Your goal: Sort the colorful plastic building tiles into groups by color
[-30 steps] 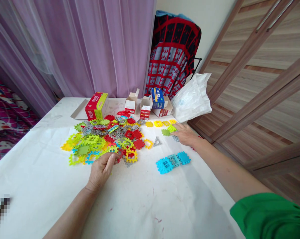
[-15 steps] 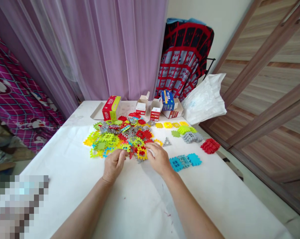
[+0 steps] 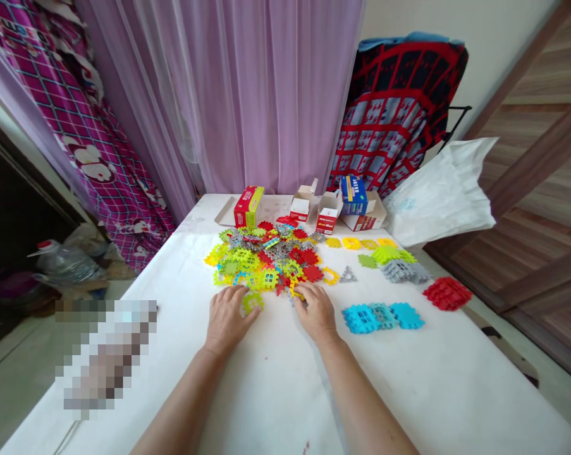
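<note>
My left hand [image 3: 228, 320] rests on the white tablecloth [image 3: 285, 379] at the near edge of a heap of interlocking plastic waffle blocks [image 3: 261, 260], its fingers apart. A lime-green block [image 3: 252, 302] lies against its fingertips. My right hand [image 3: 316, 311] is curled over the heap's near right edge, with its fingertips among yellow and red blocks [image 3: 294, 289]. Whether it grips one is hidden. To the right lie sorted groups: blue blocks [image 3: 382, 317], red blocks [image 3: 448, 294], grey blocks [image 3: 401, 272], lime-green blocks [image 3: 384, 254] and a row of yellow blocks [image 3: 361, 243].
Open cardboard boxes [image 3: 329, 213] and a red-and-yellow box [image 3: 248, 206] stand along the far table edge. A white plastic bag [image 3: 439, 193] hangs over the far right corner. Purple curtains [image 3: 261, 95] rise behind the table. A pixelated patch [image 3: 105, 354] covers the left table edge.
My right hand has moved from the yellow and lime blocks to the heap's near edge, beside my left hand. The view has swung left, so the scene sits further right, and the red and grey groups show.
</note>
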Available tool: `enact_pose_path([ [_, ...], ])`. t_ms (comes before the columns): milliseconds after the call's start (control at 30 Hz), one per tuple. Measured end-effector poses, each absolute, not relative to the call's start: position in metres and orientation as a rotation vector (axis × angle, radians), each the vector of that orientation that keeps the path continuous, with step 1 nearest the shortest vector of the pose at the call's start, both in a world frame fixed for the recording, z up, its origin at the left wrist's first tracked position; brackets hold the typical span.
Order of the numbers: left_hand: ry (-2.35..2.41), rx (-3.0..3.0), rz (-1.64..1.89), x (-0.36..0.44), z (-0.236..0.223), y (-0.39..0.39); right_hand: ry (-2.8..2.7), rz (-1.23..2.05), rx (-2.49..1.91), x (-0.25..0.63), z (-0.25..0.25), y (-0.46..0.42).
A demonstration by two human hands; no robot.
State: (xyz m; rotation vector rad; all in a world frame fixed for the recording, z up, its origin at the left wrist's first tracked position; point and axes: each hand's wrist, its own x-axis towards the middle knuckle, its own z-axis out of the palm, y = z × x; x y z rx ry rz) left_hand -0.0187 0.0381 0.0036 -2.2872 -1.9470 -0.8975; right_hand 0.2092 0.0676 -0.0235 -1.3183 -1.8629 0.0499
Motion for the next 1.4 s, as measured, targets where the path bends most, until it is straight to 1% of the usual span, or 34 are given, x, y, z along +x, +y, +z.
enact_pose_path([
  [67,-1.990,-2.240,-0.766,-0.017,0.005,0.033,-1.864,0.048,-1.327,0.209,-0.025,0.069],
  [200,-2.009,-2.296,-0.639,-0.014,0.011,0.030,-1.869,0.052,-1.345,0.209,-0.025,0.069],
  [300,-2.013,-2.376,-0.594,-0.015,0.013,0.033,-1.881,0.048,-1.348,0.209,-0.024,0.069],
  [367,-2.009,-2.416,-0.628,-0.017,0.014,0.036,-1.887,0.049,-1.353,0.209,-0.023,0.069],
  [500,-2.164,-2.399,-0.869,-0.021,0.014,0.039,-1.876,0.052,-1.351,0.206,-0.020,0.069],
  [667,-2.565,-2.360,-1.561,-0.013,0.013,0.038,-1.860,0.127,-1.254,0.197,-0.008,0.061],
  [733,-2.669,-2.384,-1.744,-0.008,0.014,0.037,-1.864,0.231,-1.191,0.191,-0.004,0.055],
  [800,-2.704,-2.452,-1.806,-0.004,0.016,0.035,-1.850,0.383,-1.138,0.184,0.000,0.049],
  [967,-2.659,-2.574,-1.828,0.001,0.016,0.032,-1.669,0.767,-1.109,0.172,-0.002,0.043],
  [1100,-2.619,-2.592,-2.028,0.000,0.015,0.034,-1.358,1.078,-1.123,0.170,-0.005,0.047],
  [1167,-2.618,-2.580,-2.141,0.000,0.016,0.035,-1.186,1.180,-1.141,0.171,-0.002,0.049],
  [1267,-2.628,-2.568,-2.215,0.001,0.014,0.036,-1.020,1.297,-1.164,0.171,0.005,0.049],
  [1400,-2.597,-2.591,-2.199,0.003,0.009,0.036,-1.036,1.361,-1.149,0.167,0.005,0.046],
])
